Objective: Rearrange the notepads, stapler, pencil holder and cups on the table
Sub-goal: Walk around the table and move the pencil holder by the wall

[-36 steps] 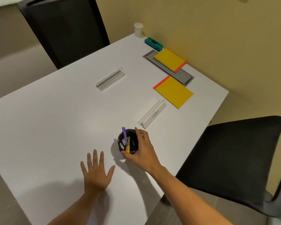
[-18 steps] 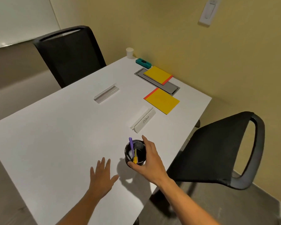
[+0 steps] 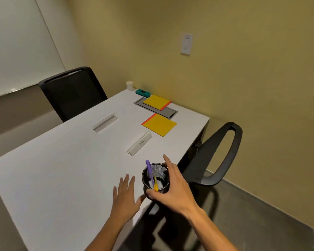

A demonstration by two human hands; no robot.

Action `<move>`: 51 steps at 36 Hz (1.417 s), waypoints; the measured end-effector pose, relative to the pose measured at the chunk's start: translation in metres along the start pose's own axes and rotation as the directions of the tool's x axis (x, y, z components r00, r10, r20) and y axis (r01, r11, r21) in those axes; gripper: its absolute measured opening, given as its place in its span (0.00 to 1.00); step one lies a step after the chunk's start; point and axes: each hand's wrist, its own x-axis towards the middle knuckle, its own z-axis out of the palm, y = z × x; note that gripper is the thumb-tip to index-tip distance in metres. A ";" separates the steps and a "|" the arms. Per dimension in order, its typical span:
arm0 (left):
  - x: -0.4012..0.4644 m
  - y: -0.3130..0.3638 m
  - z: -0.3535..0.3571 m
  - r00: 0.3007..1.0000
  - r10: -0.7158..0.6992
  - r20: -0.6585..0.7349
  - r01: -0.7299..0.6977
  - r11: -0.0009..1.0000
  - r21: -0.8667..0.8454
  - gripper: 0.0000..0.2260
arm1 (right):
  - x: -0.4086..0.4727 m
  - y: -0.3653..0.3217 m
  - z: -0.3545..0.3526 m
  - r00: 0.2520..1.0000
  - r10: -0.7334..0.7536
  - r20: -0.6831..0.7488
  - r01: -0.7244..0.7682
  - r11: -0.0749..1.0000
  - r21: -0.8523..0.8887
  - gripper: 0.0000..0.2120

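My right hand (image 3: 172, 191) grips a black mesh pencil holder (image 3: 155, 175) near the table's right front edge; a purple pen and a yellow pen stand in it. Just left of it, my left hand (image 3: 124, 196) lies flat with fingers spread on the white table (image 3: 62, 169). Two yellow notepads with red spines lie further back on the right: one (image 3: 159, 125) on the bare table, the other (image 3: 156, 102) on a grey tray. A teal stapler (image 3: 142, 92) and a white cup (image 3: 129, 85) stand at the far corner.
A grey tray (image 3: 168, 112) sits by the right edge. Two white name holders lie on the table, one (image 3: 140, 143) mid-right and one (image 3: 105, 122) centre. A black chair (image 3: 74, 91) stands behind the table, another (image 3: 216, 160) at its right side.
The view has tilted up, showing more wall. My right hand keeps hold of the pencil holder, which looks raised and closer to the table's right edge. My left hand stays flat.
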 end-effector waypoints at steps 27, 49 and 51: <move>0.029 0.270 -0.010 0.939 0.295 -0.176 -0.326 0.927 -0.186 0.38 | -0.086 0.103 -0.247 0.889 0.021 -0.457 -0.059 0.996 -0.069 0.55; 0.232 0.378 0.020 0.969 0.151 -0.196 -0.189 0.963 -0.194 0.39 | 0.109 0.244 -0.387 0.897 0.050 -0.439 -0.059 0.998 -0.007 0.56; 0.245 0.385 0.023 0.973 0.133 -0.190 -0.165 0.972 -0.169 0.40 | 0.130 0.257 -0.398 0.901 0.054 -0.430 -0.057 0.998 0.005 0.56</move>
